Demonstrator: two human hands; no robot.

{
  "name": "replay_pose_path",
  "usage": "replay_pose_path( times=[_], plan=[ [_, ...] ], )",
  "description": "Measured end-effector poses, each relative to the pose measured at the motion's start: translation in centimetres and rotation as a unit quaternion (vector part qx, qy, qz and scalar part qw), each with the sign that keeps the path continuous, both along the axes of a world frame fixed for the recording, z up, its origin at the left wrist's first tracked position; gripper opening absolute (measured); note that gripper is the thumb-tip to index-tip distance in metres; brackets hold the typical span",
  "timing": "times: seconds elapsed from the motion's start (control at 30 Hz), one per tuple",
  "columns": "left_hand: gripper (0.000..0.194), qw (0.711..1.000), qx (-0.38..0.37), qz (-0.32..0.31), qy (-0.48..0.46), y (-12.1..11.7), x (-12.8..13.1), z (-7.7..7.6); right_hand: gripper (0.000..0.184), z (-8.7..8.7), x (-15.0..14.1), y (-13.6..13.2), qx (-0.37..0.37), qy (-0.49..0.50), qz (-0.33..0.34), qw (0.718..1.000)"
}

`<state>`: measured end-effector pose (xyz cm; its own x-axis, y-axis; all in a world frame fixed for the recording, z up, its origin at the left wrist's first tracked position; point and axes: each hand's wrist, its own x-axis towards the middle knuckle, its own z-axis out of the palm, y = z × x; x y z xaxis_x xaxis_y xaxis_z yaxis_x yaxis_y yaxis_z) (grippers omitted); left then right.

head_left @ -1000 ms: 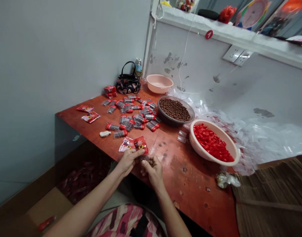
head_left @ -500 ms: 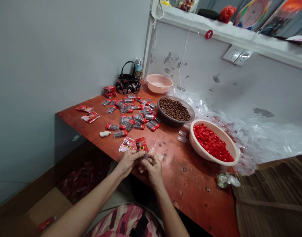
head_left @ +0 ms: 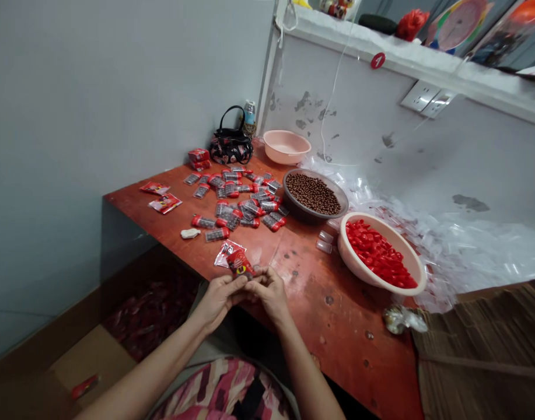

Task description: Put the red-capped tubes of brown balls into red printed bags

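The left hand (head_left: 217,298) and the right hand (head_left: 271,291) hold a small red packet (head_left: 240,263) together, with fingers closed on it (quite tight, it seems). It is above the table (head_left: 337,332), just beside another packet (head_left: 226,254).

Red wooden table (head_left: 324,326), red-capped tubes (head_left: 245,207), three bowls (head_left: 311,173)
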<state>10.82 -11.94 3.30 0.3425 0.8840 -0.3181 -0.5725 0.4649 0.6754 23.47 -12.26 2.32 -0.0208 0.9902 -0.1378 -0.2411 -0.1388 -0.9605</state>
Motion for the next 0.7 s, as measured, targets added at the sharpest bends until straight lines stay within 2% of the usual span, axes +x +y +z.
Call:
replay_pose_path(
  times=[0.1, 0.17, 0.23, 0.3, 0.33, 0.37, 0.4, 0.47, 0.53, 0.57, 0.63, 0.7],
  plan=[
    [0.018, 0.993, -0.019, 0.116, -0.015, -0.7, -2.8, -0.4, 0.032, 0.2, -0.4, 0.4, 0.007, -0.004, 0.029, 1.0],
    [0.025, 0.98, -0.029, 0.195, -0.002, -1.1, -4.7, -1.0, 0.029, 0.2, -0.5, 0.6, 0.007, -0.012, 0.018, 1.0],
    [0.035, 0.972, -0.032, 0.222, 0.071, -1.2, -6.0, -1.7, 0.022, 0.2, -0.3, 0.8, 0.004, -0.032, -0.007, 0.999],
    [0.043, 0.956, 0.016, 0.22, 0.195, -0.8, -6.4, -2.1, 0.017, 0.1, -0.1, 1.0, -0.001, -0.053, -0.025, 0.998],
    [0.044, 0.935, 0.071, 0.216, 0.273, -0.3, -6.4, -2.2, 0.016, 0.1, 0.0, 1.0, -0.003, -0.061, -0.029, 0.998],
    [0.044, 0.899, 0.146, 0.21, 0.355, 0.4, -6.1, -2.3, 0.015, 0.1, 0.0, 1.0, -0.004, -0.065, -0.028, 0.997],
    [0.042, 0.848, 0.228, 0.198, 0.436, 1.2, -5.8, -2.3, 0.015, 0.0, 0.0, 1.0, -0.003, -0.068, -0.025, 0.997],
    [0.038, 0.718, 0.371, 0.158, 0.568, 2.9, -5.0, -2.6, 0.013, -0.1, -0.1, 0.9, 0.002, -0.072, -0.013, 0.997],
    [0.033, 0.615, 0.431, 0.111, 0.651, 4.3, -4.2, -3.0, 0.012, -0.2, -0.3, 0.8, 0.01, -0.075, 0.003, 0.997],
    [0.03, 0.581, 0.438, 0.094, 0.679, 4.9, -3.8, -3.3, 0.012, -0.3, -0.4, 0.8, 0.013, -0.077, 0.01, 0.997],
    [0.028, 0.551, 0.433, 0.08, 0.709, 5.4, -3.4, -3.8, 0.012, -0.5, -0.4, 0.7, 0.019, -0.083, 0.018, 0.996],
    [0.027, 0.563, 0.424, 0.086, 0.705, 5.6, -3.2, -4.2, 0.013, -0.6, -0.3, 0.9, 0.024, -0.091, 0.02, 0.995]
  ],
)
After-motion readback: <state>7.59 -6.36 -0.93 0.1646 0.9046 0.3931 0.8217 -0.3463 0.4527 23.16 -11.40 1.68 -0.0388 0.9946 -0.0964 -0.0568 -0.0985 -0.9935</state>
